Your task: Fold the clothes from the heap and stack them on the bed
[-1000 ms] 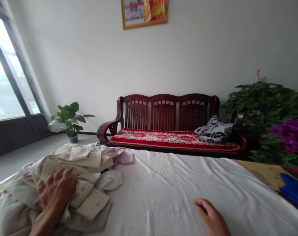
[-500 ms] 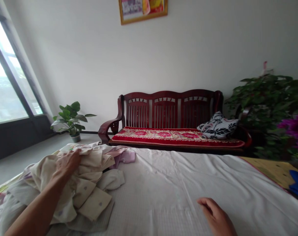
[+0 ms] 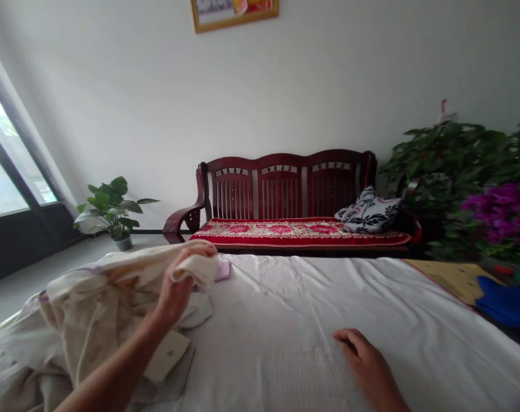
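Observation:
My left hand (image 3: 180, 286) is closed on a cream garment (image 3: 131, 269) and lifts one end of it off the heap, with a fold of the fabric hanging over the fingers. The rest of the garment trails back left into a pile of clothes (image 3: 19, 355) in cream, grey and white. A cream piece with small heart-like marks (image 3: 169, 353) lies under my forearm. My right hand (image 3: 365, 360) hovers over or rests on the white cloth (image 3: 260, 337), its fingers curled together. I see nothing in it, though its palm is hidden.
A dark red wooden bench (image 3: 281, 183) with a red patterned mat stands beyond the cloth, a patterned cushion (image 3: 369, 212) on its right end. Blue fabric (image 3: 504, 303) lies at the right. Potted plants (image 3: 114, 206) and purple flowers (image 3: 504, 212) flank the area.
My left hand has gripped the cream garment and pulled it up and to the right from the pile. My right hand stays almost where it was. The view has shifted slightly right.

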The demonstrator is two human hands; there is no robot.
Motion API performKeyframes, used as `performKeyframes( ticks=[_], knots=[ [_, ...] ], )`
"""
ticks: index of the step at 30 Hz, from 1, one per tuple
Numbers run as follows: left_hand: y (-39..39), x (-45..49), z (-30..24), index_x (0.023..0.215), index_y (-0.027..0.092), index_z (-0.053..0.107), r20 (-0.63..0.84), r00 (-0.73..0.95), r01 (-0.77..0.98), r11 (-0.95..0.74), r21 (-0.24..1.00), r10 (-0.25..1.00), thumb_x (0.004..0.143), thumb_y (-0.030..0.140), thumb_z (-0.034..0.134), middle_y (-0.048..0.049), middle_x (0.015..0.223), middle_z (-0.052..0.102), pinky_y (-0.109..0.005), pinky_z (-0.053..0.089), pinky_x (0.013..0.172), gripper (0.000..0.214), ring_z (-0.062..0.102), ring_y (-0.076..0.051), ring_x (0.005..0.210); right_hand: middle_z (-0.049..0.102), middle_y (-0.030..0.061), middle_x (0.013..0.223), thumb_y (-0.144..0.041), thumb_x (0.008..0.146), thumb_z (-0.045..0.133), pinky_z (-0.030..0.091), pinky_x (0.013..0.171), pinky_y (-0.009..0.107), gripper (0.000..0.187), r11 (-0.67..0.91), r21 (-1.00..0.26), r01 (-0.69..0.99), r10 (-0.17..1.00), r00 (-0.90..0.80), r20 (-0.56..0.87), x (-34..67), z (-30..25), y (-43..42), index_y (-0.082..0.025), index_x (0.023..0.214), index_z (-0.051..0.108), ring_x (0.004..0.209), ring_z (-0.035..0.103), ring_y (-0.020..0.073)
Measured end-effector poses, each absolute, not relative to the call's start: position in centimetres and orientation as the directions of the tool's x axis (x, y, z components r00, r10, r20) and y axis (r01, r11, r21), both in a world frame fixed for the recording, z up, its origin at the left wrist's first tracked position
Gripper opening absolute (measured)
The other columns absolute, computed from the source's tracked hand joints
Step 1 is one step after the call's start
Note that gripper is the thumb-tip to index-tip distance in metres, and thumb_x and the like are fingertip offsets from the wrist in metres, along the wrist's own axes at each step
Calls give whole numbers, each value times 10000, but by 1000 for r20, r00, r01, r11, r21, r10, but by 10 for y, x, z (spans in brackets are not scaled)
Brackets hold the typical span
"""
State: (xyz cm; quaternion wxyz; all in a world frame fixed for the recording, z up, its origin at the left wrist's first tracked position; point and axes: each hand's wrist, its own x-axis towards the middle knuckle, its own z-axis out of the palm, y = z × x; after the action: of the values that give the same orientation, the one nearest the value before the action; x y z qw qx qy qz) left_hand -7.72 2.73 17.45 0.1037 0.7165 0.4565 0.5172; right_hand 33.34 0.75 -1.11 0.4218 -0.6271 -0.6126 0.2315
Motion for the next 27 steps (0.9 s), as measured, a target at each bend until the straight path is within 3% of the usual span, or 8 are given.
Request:
performKeyframes(
  ticks=[2, 4, 7, 12, 16, 19, 23, 27],
  knots=[
    [9, -31, 147, 1129, 193, 649, 533, 377, 376, -651, 660, 758, 945, 634, 362, -134, 1252, 653, -384, 500, 985, 557, 583, -282, 1194, 752, 73, 926, -445, 721, 468, 527, 855, 357, 318, 100, -811, 577, 965, 144, 221, 333, -10, 6, -259, 814, 708, 920, 690, 271],
    [-8, 3, 119, 1206, 238, 614, 318, 644, 366, -646, 671, 695, 975, 414, 422, -97, 1315, 629, -366, 475, 1040, 348, 560, -239, 1251, 750, 75, 933, -439, 729, 466, 525, 858, 356, 318, 112, -810, 576, 962, 140, 233, 333, -10, 6, -252, 821, 707, 924, 690, 267],
    [-25, 28, 91, 1397, 287, 477, 99, 774, 469, -671, 574, 625, 835, 176, 579, -65, 1501, 486, -371, 401, 1138, 582, 474, -225, 1367, 747, 77, 926, -428, 747, 457, 523, 858, 348, 313, 146, -805, 575, 958, 122, 261, 333, -12, 6, -245, 826, 698, 922, 690, 257],
    [-36, 9, 91, 1349, 348, 529, 122, 658, 660, -647, 383, 743, 831, 67, 500, -13, 1495, 507, -415, 386, 1152, 590, 465, -226, 1377, 737, 74, 926, -403, 765, 441, 517, 854, 341, 294, 159, -777, 609, 956, 100, 275, 333, -15, 7, -245, 819, 683, 920, 681, 251],
    [-45, -27, 90, 1441, 374, 458, 82, 564, 776, -561, 289, 822, 746, 228, 719, -35, 1545, 450, -537, 305, 1188, 757, 333, -331, 1454, 731, 78, 931, -385, 791, 434, 515, 851, 327, 283, 185, -763, 620, 955, 70, 288, 333, -15, 6, -239, 838, 673, 924, 675, 242],
    [-52, -48, 76, 1494, 377, 396, -7, 454, 864, -439, 247, 891, 635, 294, 813, -60, 1550, 442, -564, 299, 1176, 958, 377, -377, 1414, 733, 79, 931, -395, 818, 442, 526, 825, 316, 279, 204, -763, 613, 958, 35, 285, 331, -12, 3, -237, 856, 668, 902, 679, 235],
    [-58, -62, 58, 1460, 388, 443, 12, 319, 910, -310, 277, 948, 761, 238, 693, -41, 1378, 602, -413, 455, 1039, 758, 571, -288, 1226, 743, 62, 966, -394, 856, 463, 548, 787, 324, 268, 213, -760, 615, 961, 11, 278, 316, -7, -6, -243, 931, 672, 871, 693, 228],
    [-57, -65, 58, 1208, 340, 651, 46, 328, 874, -322, 365, 944, 821, 232, 653, -15, 1099, 695, -308, 499, 883, 402, 648, -234, 1034, 723, 46, 1098, -285, 860, 493, 558, 820, 327, 283, 314, -732, 605, 946, -140, 291, 280, 5, -14, -256, 1079, 669, 889, 696, 202]
  ],
)
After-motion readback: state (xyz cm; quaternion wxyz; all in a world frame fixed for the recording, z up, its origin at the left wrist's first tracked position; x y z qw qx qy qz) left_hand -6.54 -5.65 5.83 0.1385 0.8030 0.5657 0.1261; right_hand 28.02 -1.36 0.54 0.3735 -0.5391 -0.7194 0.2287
